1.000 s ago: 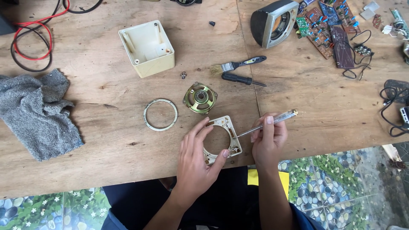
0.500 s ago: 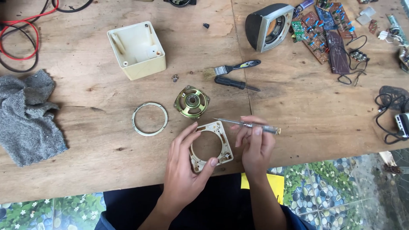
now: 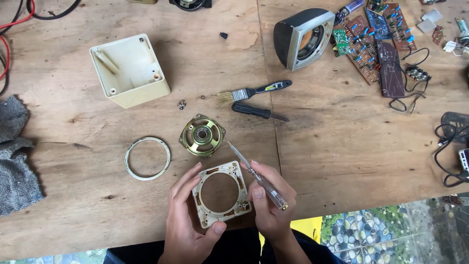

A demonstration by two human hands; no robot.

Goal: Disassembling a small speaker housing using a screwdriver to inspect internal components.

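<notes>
Left hand fingers clamp speaker frame at table's near edge, steadying it; right hand fingers grip screwdriver, tip toward speaker driver.

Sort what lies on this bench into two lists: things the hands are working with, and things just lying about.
In hand: frame, held by the left hand; screwdriver, held by the right hand.

Lying about: speaker, ring, box, brush, black screwdriver, circuit boards, cloth.
</notes>
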